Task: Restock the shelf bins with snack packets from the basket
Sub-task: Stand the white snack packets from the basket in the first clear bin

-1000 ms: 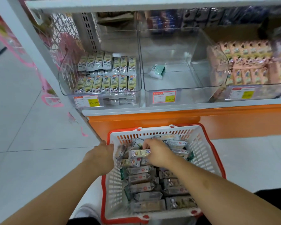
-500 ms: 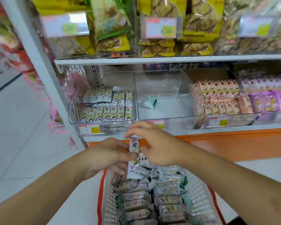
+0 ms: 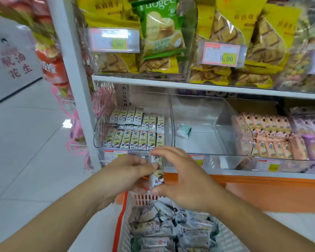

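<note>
White shelf [image 3: 207, 87]: clear bins [image 3: 195, 124] side by side, holding packets [image 3: 135, 137].

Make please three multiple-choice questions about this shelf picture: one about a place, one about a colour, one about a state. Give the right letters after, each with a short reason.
1. Where does the lone green packet lie?
A. in the middle clear bin
B. in the basket
C. on the floor

2. What colour is the rim of the basket?
A. blue
B. orange-red
C. black

3. How is the upright snack packet held?
A. by the left hand alone
B. by nobody; it lies in a bin
C. between the left hand and the right hand

Answers: 1 A, it lies on the bin's otherwise bare floor. 2 B, the rim edge shows orange-red. 3 C, fingers of both hands pinch it above the basket.
</note>
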The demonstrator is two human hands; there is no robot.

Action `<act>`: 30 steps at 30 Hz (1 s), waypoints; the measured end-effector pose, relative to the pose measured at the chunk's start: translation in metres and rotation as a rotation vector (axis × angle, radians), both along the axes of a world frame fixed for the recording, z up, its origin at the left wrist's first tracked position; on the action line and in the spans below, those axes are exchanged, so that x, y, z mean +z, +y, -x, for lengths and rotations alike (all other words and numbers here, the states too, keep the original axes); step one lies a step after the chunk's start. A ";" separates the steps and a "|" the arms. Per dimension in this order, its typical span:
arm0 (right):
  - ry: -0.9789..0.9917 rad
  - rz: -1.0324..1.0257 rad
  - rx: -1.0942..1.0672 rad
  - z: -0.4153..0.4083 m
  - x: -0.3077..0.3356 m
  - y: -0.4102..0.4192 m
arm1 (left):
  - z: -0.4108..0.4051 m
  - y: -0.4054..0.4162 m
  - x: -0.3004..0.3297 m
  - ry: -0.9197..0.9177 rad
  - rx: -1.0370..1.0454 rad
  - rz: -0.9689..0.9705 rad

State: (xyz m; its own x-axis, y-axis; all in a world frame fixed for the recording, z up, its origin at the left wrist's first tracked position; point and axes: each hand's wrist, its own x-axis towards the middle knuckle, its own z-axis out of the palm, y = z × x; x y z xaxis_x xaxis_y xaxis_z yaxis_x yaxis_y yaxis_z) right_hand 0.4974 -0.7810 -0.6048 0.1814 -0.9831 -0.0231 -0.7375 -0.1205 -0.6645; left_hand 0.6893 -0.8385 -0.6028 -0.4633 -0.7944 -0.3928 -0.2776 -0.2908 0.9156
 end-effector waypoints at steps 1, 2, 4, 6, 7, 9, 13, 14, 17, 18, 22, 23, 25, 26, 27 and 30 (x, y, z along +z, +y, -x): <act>-0.002 -0.012 -0.025 -0.002 0.000 -0.003 | -0.003 -0.005 0.002 -0.041 -0.008 0.055; 0.004 -0.023 -0.045 -0.005 0.002 -0.006 | -0.007 -0.011 0.002 -0.124 0.002 0.167; 0.036 -0.022 -0.071 -0.009 0.007 -0.018 | -0.019 -0.028 0.000 -0.371 0.018 0.518; 0.072 0.006 -0.092 -0.016 0.013 -0.044 | -0.032 -0.047 -0.007 -0.588 -0.017 0.809; 0.088 0.023 -0.102 -0.020 0.015 -0.061 | -0.038 -0.056 -0.012 -0.655 -0.039 0.870; 0.124 0.053 -0.131 -0.026 0.015 -0.103 | -0.049 -0.070 -0.022 -0.765 -0.103 0.888; 0.203 0.030 -0.200 -0.029 0.007 -0.188 | -0.060 -0.084 -0.038 -0.888 -0.213 0.855; 0.249 0.028 -0.210 -0.028 0.004 -0.206 | -0.060 -0.085 -0.040 -0.886 -0.211 0.855; 0.409 -0.027 -0.222 -0.023 0.000 -0.244 | -0.058 -0.085 -0.038 -0.881 -0.236 0.864; 0.436 -0.061 -0.222 -0.022 -0.001 -0.252 | -0.057 -0.085 -0.038 -0.891 -0.249 0.859; 0.427 -0.129 -0.179 -0.020 -0.002 -0.271 | -0.056 -0.087 -0.040 -0.925 -0.269 0.865; 0.430 -0.138 -0.164 -0.020 -0.003 -0.273 | -0.055 -0.087 -0.041 -0.924 -0.264 0.867; 0.429 -0.161 -0.147 -0.018 -0.006 -0.276 | -0.054 -0.087 -0.041 -0.929 -0.260 0.868; 0.418 -0.177 -0.145 -0.016 -0.007 -0.277 | -0.053 -0.086 -0.041 -0.927 -0.252 0.867; 0.406 -0.191 -0.145 -0.015 -0.008 -0.278 | -0.053 -0.086 -0.040 -0.921 -0.241 0.867; 0.395 -0.209 -0.132 -0.014 -0.009 -0.277 | -0.053 -0.086 -0.042 -0.915 -0.240 0.869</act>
